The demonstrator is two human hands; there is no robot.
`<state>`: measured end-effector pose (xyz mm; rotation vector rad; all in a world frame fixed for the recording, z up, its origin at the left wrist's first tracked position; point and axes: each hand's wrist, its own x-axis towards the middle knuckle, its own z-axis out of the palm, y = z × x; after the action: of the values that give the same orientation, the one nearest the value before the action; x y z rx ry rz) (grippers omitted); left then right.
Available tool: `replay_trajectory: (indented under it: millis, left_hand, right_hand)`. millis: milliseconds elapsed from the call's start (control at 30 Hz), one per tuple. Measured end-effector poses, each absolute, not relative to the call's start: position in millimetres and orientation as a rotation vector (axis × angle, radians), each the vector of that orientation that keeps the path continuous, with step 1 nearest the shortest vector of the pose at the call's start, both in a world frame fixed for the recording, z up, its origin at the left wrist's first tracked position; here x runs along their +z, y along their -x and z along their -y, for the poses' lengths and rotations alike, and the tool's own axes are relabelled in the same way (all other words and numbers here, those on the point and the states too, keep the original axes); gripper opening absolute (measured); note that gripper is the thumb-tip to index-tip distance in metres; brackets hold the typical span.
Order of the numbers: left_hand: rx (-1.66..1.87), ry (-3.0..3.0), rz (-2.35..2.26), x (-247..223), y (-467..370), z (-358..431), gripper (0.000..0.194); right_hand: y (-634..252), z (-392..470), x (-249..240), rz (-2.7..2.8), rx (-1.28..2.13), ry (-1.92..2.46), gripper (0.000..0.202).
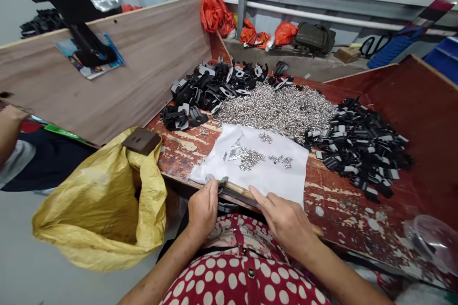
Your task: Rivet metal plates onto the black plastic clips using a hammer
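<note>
My left hand (203, 206) is closed in a pinch at the front edge of the table. A small dark piece with a greenish tip (223, 181) shows at its fingertips, its kind unclear. My right hand (285, 219) is closed round a light wooden stick (236, 189), with the index finger lying along it towards my left hand. The stick's other end shows beyond the right palm. Just behind both hands lies a white cloth (282, 183), bearing small heaps of shiny metal rivets (250, 158). What lies under my palms is hidden.
A large rivet pile (279, 107) fills the table's middle. Black plastic parts (211, 86) are heaped at left, black clips (365, 143) at right. A yellow sack (86, 205) stands open at left beneath a brown block (141, 141). Another person's arm (10, 128) appears far left.
</note>
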<state>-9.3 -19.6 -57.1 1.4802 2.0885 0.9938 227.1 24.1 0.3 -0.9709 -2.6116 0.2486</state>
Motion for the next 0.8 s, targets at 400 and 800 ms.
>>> replay_trajectory:
  millis: [400,800]
  left_hand:
    - [0.978,-1.427,-2.039,-57,8,19,0.049]
    - [0.834,-1.319,-2.774,22,177,89,0.038]
  right_hand:
    - [-228,-19,-8,2.654,0.372,1.07,0.049]
    - [-261,-65,-40,2.557,0.05,1.112,0.036]
